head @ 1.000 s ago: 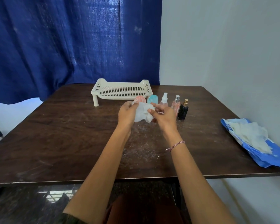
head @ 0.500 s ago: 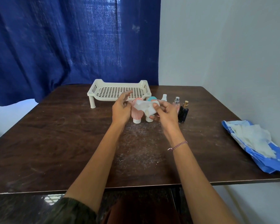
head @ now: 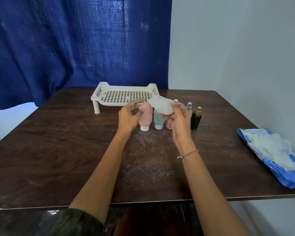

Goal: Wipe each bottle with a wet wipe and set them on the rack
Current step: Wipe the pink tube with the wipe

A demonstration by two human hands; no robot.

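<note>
A pink squeeze bottle (head: 145, 116) stands cap-down on the table, in front of the white slotted rack (head: 109, 97). My left hand (head: 128, 117) grips it, thumb on its near side and fingers round its top. My right hand (head: 179, 122) holds a bunched white wet wipe (head: 161, 106) just right of the bottle's top. Behind that hand stand a teal squeeze bottle (head: 157, 121), a small pink bottle (head: 168, 125) that is mostly hidden, two spray bottles of which only the white cap (head: 176, 100) and silver cap (head: 189, 105) show, and a black bottle with a gold cap (head: 195, 120).
The dark wooden table (head: 58, 150) has a dusty patch near its middle. A blue pack of wet wipes (head: 278, 155) lies open at the right edge. A blue curtain hangs behind the rack, and a white wall runs along the right side.
My left hand has let go of the wipe and closed round the pink bottle. My right hand now holds the wipe alone, bunched and lifted slightly to the right.
</note>
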